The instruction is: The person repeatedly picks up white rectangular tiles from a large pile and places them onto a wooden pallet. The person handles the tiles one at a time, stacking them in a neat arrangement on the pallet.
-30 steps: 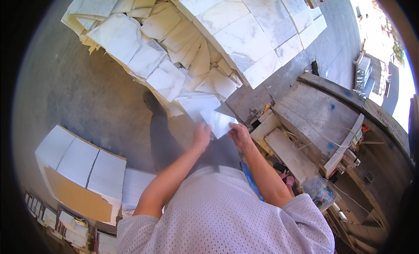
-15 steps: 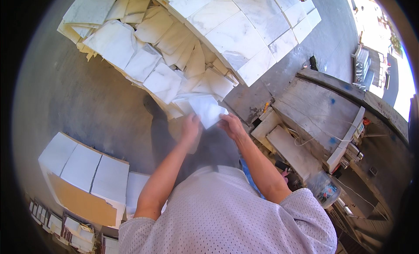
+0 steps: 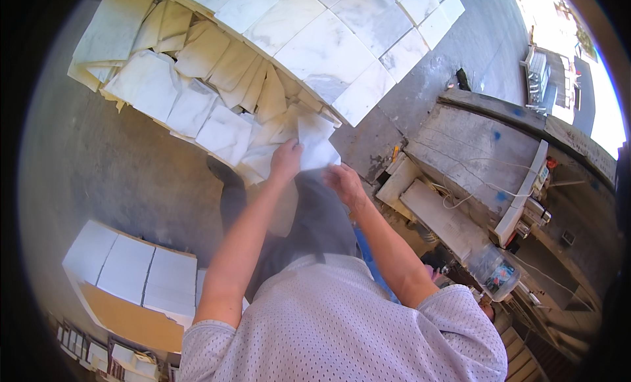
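A white marble piece [image 3: 318, 140] with straight, angular edges is held up at the near end of a heap of broken marble pieces [image 3: 227, 134]. My left hand [image 3: 285, 161] pinches it along its left edge, thumb side up. At its lower right corner is my right hand [image 3: 346, 185], its fingers curled against the corner and slightly blurred. Other flat pieces in the heap overlap at various tilts, just beyond and to the left of my hands. My dark trousers show below the piece.
Large marble tiles [image 3: 342, 45] lie flat in a layer beyond the heap. Boxed white slabs [image 3: 138, 267] stand at lower left. On the right are a grey worktable [image 3: 470, 152], a thin cable and a clear plastic bottle [image 3: 494, 271]. Concrete floor [image 3: 151, 165] spreads to the left.
The marble piece has moved forward over the heap's near end and turned. My left hand has gone farther forward with it; my right hand has shifted slightly left. The view has tilted a little.
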Available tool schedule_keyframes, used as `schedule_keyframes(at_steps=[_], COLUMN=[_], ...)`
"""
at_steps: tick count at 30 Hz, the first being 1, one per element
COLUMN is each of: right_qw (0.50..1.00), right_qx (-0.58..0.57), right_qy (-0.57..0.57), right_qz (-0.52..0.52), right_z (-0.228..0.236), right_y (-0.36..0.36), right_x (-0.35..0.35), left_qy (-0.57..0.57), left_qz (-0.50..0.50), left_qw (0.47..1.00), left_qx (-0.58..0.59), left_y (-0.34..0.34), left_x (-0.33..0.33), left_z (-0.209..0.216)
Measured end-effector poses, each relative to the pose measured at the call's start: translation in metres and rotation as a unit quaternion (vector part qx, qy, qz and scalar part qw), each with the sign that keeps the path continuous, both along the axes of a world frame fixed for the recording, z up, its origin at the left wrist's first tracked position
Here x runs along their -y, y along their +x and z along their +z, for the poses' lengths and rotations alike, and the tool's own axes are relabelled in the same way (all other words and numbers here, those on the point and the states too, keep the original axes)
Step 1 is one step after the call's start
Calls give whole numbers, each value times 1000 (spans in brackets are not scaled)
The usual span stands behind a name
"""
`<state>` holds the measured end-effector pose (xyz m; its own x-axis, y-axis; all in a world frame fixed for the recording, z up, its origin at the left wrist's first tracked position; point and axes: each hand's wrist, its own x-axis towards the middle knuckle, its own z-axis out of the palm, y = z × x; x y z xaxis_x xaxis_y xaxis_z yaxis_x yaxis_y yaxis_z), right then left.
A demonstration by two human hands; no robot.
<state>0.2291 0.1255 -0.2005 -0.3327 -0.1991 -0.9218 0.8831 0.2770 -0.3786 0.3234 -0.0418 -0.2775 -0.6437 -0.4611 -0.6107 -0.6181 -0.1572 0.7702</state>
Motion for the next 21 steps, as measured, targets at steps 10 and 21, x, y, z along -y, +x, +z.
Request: schedule_keyframes(at_steps=[10,21], right_qw=[960,974], right_qx=[-233,-137], right_qy=[82,116], right_qz=[133,136], right_z=[-39,-40], right_y=[-47,-18], right_x=[23,22], left_qy=[293,-352], left_qz=[251,-43], left_qw=[921,926], left_qx=[49,127], left_y=[15,15], left_x=[-58,-12], left_z=[41,62])
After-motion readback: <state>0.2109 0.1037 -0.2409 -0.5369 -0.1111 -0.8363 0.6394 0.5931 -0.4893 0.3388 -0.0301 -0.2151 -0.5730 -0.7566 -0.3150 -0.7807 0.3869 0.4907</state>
